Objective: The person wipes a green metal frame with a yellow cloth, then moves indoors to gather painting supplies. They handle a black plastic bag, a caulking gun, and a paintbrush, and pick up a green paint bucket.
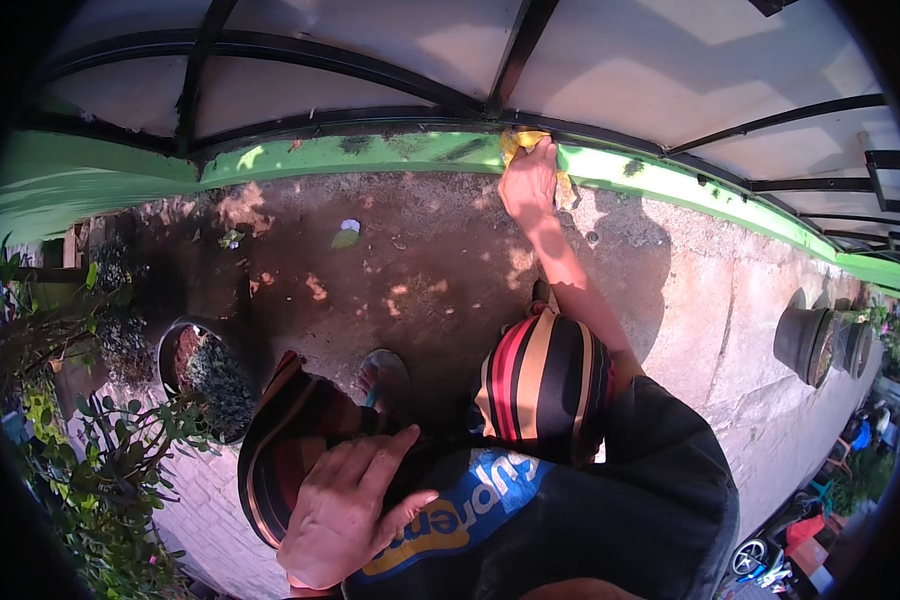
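My right hand point(529, 186) reaches out to the low green ledge point(425, 150) and grips a crumpled yellow cloth point(523, 140). The cloth touches the ledge just under the black metal frame point(350, 117), and part of it hangs below my fingers. Dark smudges mark the green paint on both sides of it. My left hand point(345, 505) lies palm down on my left knee, in striped trousers point(542, 375), with its fingers stretched out and nothing in them.
Pale panels point(350, 55) fill the frame above the ledge. A round planter point(175, 350) and leafy plants point(110, 470) stand at the left. Dark pots point(800, 340) line the right. A small leaf point(345, 238) lies on the concrete ground point(420, 260). A wheel point(748, 556) shows at lower right.
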A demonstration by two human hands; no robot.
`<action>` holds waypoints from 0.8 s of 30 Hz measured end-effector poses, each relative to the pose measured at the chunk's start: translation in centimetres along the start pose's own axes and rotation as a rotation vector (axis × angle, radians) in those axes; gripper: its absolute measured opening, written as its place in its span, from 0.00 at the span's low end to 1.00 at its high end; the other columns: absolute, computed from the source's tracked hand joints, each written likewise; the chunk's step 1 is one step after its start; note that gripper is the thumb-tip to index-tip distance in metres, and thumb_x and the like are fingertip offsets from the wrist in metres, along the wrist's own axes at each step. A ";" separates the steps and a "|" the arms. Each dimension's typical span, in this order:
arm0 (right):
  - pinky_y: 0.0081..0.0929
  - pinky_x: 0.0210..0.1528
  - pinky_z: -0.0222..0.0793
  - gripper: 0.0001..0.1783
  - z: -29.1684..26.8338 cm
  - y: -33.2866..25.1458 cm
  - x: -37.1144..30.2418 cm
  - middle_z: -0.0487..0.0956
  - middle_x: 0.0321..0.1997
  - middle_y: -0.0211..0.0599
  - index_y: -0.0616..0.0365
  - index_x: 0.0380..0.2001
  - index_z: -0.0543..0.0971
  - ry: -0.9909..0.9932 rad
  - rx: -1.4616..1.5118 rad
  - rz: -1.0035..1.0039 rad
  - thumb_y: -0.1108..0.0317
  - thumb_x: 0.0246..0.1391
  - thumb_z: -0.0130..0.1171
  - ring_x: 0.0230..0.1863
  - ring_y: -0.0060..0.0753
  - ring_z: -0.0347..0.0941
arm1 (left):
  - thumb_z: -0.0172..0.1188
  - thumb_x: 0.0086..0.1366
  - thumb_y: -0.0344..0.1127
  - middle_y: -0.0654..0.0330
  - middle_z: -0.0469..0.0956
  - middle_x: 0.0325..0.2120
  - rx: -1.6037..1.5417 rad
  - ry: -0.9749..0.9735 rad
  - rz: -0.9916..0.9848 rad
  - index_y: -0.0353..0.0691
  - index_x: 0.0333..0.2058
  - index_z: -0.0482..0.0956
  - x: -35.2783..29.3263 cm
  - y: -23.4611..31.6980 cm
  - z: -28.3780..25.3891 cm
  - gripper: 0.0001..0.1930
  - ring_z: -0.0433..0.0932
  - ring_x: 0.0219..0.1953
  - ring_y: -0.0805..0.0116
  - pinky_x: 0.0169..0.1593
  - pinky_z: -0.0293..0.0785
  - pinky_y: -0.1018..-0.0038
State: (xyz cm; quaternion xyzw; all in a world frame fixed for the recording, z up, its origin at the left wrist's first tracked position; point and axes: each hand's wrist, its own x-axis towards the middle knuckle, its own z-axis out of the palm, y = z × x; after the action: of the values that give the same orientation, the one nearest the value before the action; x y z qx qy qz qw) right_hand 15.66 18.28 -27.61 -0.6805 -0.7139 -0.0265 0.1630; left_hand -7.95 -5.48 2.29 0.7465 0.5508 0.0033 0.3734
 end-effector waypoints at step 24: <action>0.38 0.50 0.68 0.21 3.8 -13.1 -0.9 0.65 0.49 0.52 0.65 0.42 0.78 -0.014 0.229 -0.240 0.77 0.39 0.58 0.48 0.46 0.60 | 0.67 0.52 0.44 0.54 0.76 0.43 -0.291 -0.007 0.297 0.39 0.54 0.70 -3.4 -8.3 -1.9 0.31 0.76 0.45 0.55 0.47 0.74 0.66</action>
State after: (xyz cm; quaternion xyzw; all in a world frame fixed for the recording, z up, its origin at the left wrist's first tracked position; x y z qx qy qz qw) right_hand 2.08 17.48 -29.07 -0.5675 -0.7896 0.0403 0.2301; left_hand -16.87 -6.26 0.44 0.7577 0.4271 0.1353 0.4746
